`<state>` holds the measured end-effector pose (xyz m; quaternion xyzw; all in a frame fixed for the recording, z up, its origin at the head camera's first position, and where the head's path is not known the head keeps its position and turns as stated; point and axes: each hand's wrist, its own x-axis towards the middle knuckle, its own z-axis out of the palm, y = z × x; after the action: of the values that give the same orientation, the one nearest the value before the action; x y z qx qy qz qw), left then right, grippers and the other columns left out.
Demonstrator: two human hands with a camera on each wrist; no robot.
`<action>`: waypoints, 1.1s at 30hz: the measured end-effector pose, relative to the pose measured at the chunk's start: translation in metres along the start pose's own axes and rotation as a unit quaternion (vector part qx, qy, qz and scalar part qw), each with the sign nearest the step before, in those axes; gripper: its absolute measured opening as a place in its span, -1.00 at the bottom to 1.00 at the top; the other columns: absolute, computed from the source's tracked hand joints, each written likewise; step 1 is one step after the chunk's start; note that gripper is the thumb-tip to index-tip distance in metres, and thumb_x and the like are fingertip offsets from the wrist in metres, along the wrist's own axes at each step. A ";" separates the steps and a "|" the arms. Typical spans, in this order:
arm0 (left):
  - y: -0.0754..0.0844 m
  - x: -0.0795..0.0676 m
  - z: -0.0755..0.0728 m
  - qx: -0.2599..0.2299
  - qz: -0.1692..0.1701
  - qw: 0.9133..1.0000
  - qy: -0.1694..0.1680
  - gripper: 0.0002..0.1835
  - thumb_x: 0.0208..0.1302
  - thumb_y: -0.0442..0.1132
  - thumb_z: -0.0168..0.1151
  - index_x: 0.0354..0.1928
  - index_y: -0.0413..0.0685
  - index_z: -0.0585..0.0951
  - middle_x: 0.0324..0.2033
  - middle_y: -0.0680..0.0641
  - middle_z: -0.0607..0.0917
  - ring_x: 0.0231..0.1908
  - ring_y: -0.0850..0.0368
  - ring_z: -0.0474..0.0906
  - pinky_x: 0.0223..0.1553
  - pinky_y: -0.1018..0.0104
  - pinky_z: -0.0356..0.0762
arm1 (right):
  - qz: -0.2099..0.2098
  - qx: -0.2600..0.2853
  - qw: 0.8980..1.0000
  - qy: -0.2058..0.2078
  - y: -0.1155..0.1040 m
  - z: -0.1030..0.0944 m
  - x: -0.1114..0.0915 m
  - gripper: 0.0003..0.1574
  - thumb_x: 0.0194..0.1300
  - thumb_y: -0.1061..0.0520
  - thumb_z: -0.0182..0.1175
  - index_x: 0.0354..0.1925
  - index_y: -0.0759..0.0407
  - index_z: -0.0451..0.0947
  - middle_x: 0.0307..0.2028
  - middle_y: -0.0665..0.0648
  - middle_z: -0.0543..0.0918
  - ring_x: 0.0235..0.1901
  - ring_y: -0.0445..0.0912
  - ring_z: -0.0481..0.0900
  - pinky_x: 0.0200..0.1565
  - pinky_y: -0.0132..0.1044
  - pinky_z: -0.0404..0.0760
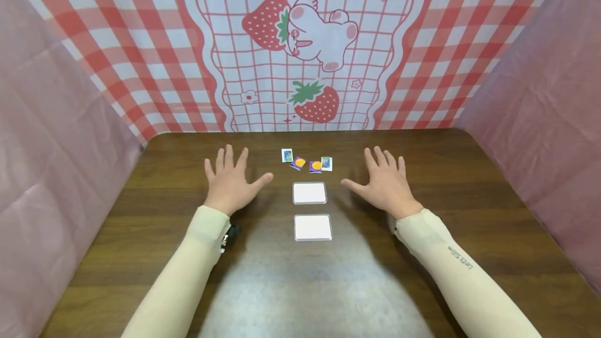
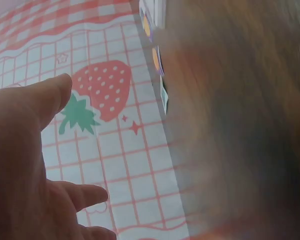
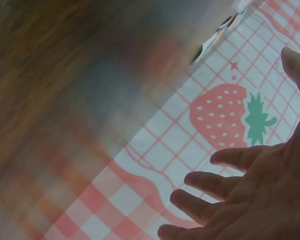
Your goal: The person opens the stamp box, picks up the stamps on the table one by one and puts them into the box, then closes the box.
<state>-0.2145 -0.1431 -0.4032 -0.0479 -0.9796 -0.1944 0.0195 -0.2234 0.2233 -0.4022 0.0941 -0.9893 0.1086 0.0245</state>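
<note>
Both hands are spread with fingers extended and hold nothing. My left hand [image 1: 231, 184] is to the left of two white rectangular pieces with clear rims, and my right hand [image 1: 387, 184] is on their right. The farther white piece [image 1: 309, 192] lies between the thumbs; the nearer white piece [image 1: 312, 227] lies closer to me. Beyond them sit two small purple pieces with orange circles, a left one [image 1: 298, 163] and a right one [image 1: 315, 166]. Outside these are two small white-edged picture cards, one at left [image 1: 287, 155] and one at right [image 1: 327, 164].
The brown wooden table [image 1: 366, 286] carries all the pieces. A strawberry-print checked cloth [image 1: 310, 103] hangs along its far edge. Pink curtains [image 1: 61, 119] enclose the left and right sides. A dark wrist strap [image 1: 229, 237] shows by the left cuff.
</note>
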 end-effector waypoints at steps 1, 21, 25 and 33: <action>0.001 0.000 0.000 -0.004 0.003 1.000 0.000 0.14 0.29 0.59 -0.05 0.65 -0.06 0.04 0.62 -0.35 -0.20 0.60 -0.33 -0.36 0.44 -0.40 -0.54 | -0.002 0.002 1.000 -0.003 -0.001 -0.001 0.000 0.45 0.24 -0.67 0.08 0.62 0.30 -0.03 0.58 0.45 0.02 0.54 0.39 -0.05 0.46 0.39 -0.23; 0.025 -0.009 0.006 -0.041 0.078 0.995 -0.053 -0.02 0.35 0.46 0.08 0.57 -0.09 0.28 0.56 -0.30 0.18 0.57 -0.28 0.01 0.50 -0.23 0.01 | -0.041 0.037 0.996 -0.063 -0.028 -0.007 -0.010 0.26 0.30 -0.52 0.20 0.49 0.42 0.24 0.41 0.45 0.38 0.41 0.35 0.32 0.31 0.29 0.37; 0.028 -0.010 0.007 -0.045 0.086 0.994 -0.059 -0.08 0.36 0.43 0.11 0.52 -0.09 0.37 0.53 -0.28 0.25 0.55 -0.25 0.09 0.47 -0.22 0.12 | -0.045 0.044 0.996 -0.068 -0.030 -0.007 -0.012 0.14 0.33 -0.48 0.22 0.41 0.41 0.37 0.35 0.45 0.45 0.36 0.34 0.39 0.28 0.28 0.41; 0.031 -0.013 0.007 -0.061 0.104 0.989 -0.079 -0.19 0.36 0.36 0.19 0.40 -0.09 0.52 0.40 -0.22 0.46 0.42 -0.20 0.33 0.36 -0.21 0.33 | -0.067 0.049 0.992 -0.094 -0.036 -0.007 -0.013 -0.11 0.32 -0.40 0.29 0.26 0.25 0.55 0.12 0.26 0.64 0.12 0.16 0.61 0.10 0.19 0.57</action>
<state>-0.1990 -0.1128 -0.3987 -0.1663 -0.9539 -0.2467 -0.0406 -0.2030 0.1925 -0.3883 0.1715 -0.9721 0.1455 -0.0663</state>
